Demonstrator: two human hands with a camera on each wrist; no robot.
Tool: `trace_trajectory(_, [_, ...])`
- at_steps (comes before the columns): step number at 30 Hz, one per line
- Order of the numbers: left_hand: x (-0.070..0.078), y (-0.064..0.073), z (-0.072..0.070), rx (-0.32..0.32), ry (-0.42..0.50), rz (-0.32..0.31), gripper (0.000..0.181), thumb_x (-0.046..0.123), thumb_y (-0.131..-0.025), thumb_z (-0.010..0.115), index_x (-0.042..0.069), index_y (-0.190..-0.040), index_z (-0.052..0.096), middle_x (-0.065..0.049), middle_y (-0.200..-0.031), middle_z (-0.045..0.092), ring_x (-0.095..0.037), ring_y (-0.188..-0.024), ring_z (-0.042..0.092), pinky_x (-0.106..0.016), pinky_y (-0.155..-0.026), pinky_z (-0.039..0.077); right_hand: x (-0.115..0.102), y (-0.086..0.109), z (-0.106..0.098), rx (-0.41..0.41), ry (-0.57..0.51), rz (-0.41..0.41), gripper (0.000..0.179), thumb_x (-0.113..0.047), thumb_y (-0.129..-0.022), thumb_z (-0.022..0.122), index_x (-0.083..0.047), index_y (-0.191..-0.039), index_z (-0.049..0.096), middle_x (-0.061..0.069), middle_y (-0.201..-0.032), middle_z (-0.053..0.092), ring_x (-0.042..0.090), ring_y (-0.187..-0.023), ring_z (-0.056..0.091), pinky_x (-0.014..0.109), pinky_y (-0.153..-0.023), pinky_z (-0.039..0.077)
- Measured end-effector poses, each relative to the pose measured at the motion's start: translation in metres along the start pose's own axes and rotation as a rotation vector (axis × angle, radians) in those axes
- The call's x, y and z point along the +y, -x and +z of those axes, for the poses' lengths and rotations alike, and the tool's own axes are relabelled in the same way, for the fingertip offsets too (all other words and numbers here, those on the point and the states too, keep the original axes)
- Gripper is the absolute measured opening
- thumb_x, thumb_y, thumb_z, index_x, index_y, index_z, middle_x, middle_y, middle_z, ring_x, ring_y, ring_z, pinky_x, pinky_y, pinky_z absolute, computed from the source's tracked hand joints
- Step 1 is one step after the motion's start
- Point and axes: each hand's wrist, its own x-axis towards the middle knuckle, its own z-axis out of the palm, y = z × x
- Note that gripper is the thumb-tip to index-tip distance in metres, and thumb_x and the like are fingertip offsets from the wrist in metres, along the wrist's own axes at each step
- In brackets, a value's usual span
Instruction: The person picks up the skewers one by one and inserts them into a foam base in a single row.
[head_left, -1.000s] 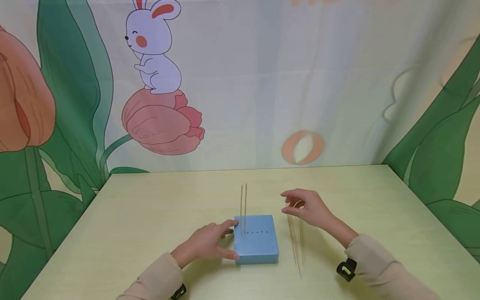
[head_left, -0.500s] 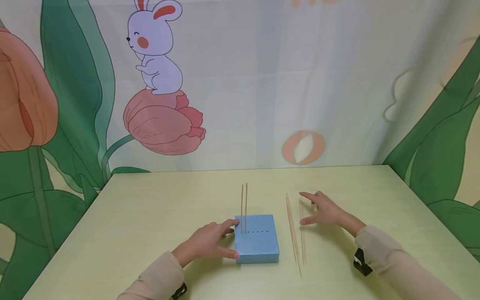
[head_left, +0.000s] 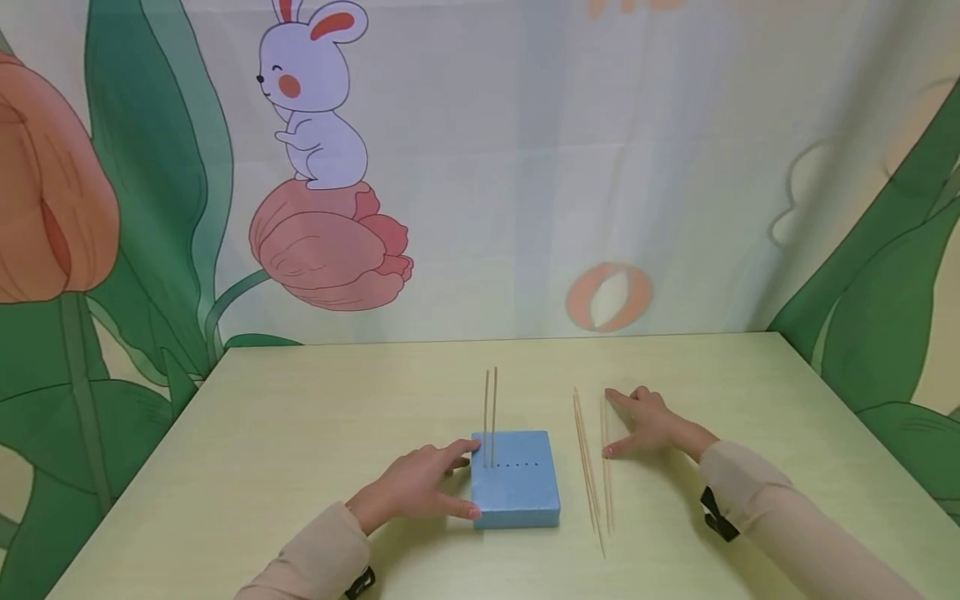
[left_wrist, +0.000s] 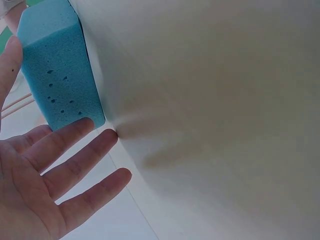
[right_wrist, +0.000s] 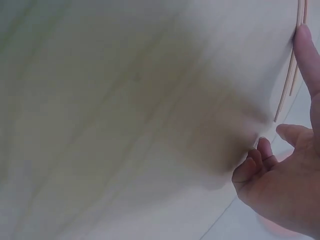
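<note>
In the head view, my left hand rests at the left side of a blue foam block, thumb at the near corner and index finger at the far one. Its fingers look fairly straight in the left wrist view. Two thin bamboo sticks stand upright in the block's row of holes, at the left end. Right of the block, my right hand touches a loose pair of bamboo sticks, its thumb against them and its index fingertip close to their far end. That hand's other fingers are bent.
Between the block and that pair lie several more bamboo sticks, side by side on the pale table. A printed curtain hangs behind the table's back edge. Both forearms wear beige sleeves.
My right hand has moved right, away from the left bundle of sticks, and down onto the right pair, its fingers spreading. The left hand and the block keep their places.
</note>
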Motion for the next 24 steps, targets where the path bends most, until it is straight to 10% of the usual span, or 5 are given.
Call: trace_trajectory(24, [0.0002,0.0010,0.0005,0.007,-0.006,0.003,0.086,0.054,-0.071,0.070,0.010,-0.137,0.036,-0.013,-0.120,0.059,-0.032,-0.110,0.053,-0.046,-0.084,0.044,0.0000,-0.0066,-0.0016,0.018,-0.151,0.018,0.108,-0.033,-0.054,0.088,0.004,-0.130,0.020,0.028,-0.109,0.043,0.040,-0.102,0.040,0.054,-0.088,0.034])
